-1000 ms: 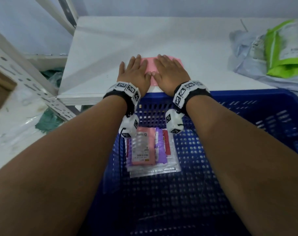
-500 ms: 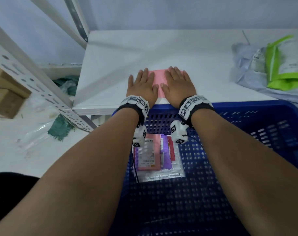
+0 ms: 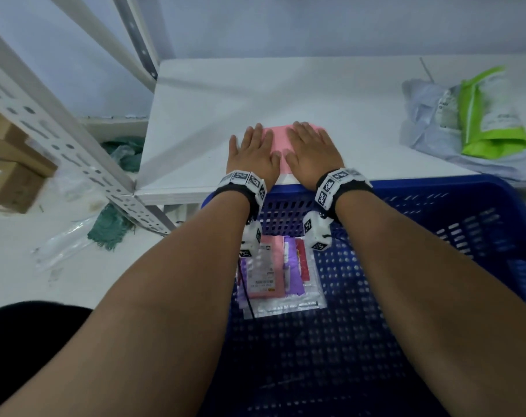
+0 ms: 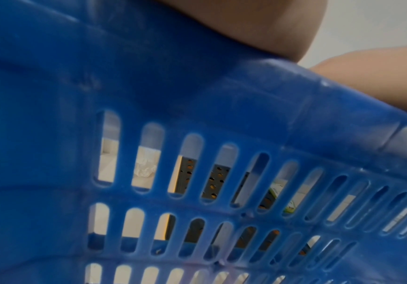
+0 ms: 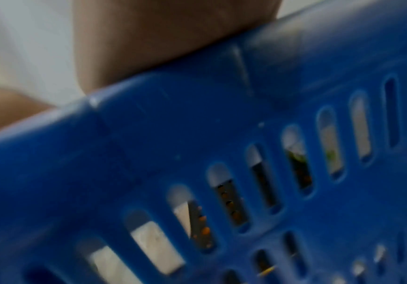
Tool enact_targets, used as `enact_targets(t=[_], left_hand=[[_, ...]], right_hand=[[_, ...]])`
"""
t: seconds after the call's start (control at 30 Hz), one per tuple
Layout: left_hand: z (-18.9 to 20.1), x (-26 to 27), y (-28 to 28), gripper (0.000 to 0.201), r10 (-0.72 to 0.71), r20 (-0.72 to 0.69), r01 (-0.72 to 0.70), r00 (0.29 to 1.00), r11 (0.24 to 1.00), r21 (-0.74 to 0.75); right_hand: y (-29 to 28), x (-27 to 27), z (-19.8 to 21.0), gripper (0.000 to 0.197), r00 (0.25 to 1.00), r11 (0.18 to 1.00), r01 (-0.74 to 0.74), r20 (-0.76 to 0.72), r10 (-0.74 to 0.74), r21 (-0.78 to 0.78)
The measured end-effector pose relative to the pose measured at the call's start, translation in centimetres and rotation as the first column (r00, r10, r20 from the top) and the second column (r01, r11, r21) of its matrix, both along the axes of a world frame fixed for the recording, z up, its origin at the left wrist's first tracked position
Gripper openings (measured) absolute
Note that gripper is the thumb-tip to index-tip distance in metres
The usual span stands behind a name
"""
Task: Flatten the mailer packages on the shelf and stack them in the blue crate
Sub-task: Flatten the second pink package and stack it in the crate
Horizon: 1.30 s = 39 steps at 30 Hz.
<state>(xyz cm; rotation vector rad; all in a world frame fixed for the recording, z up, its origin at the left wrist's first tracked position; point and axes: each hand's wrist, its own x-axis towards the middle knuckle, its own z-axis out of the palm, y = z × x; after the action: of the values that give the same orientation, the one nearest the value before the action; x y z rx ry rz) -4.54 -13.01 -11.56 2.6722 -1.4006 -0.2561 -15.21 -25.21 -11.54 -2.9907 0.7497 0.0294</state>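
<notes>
A pink mailer [image 3: 278,142] lies flat near the front edge of the white shelf [image 3: 285,91]. My left hand [image 3: 251,152] and right hand [image 3: 311,149] press on it side by side, palms down, fingers straight. Below them stands the blue crate [image 3: 436,224], holding a stack of flattened mailers [image 3: 273,272] with a pink one on top. Both wrist views show only the crate's slotted wall [image 4: 197,115] [image 5: 221,134] and the heel of each palm above its rim.
A pile of grey and green mailers [image 3: 472,124] sits at the shelf's right end. A perforated metal shelf post [image 3: 60,145] slants at left, with cardboard boxes [image 3: 12,176] and a green cloth [image 3: 111,227] on the floor behind it.
Both hands stay pressed on the pink mailer, with the right hand's fingers spreading a little over its right part. The head view has shifted, so the scene sits lower and further right.
</notes>
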Motion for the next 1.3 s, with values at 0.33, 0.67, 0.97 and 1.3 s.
enact_targets(t=[0.33,0.67,0.97,1.3], left_hand=[[-0.5,0.4,-0.2,0.061,-0.019,0.009,0.019,1.0,1.0,-0.007],[-0.8,0.6,-0.4,0.061,-0.039,0.028,0.038,0.999,0.999,0.021],[-0.3,0.4,-0.2,0.06,-0.034,0.017,0.033,0.999,0.999,0.036],[-0.6,0.6,-0.3,0.061,-0.042,0.031,0.042,0.999,0.999,0.028]], right_hand=[[-0.1,0.3,-0.3,0.059,0.988,0.984,-0.14,0.049,0.146,-0.114],[-0.8,0.3,-0.7,0.063,0.949,0.949,0.316,-0.014,-0.316,0.009],[-0.7,0.8,-0.7,0.057,0.994,0.995,-0.096,0.06,0.095,0.029],[-0.6,0.6,-0.4,0.064,0.917,0.922,0.387,0.121,-0.381,-0.028]])
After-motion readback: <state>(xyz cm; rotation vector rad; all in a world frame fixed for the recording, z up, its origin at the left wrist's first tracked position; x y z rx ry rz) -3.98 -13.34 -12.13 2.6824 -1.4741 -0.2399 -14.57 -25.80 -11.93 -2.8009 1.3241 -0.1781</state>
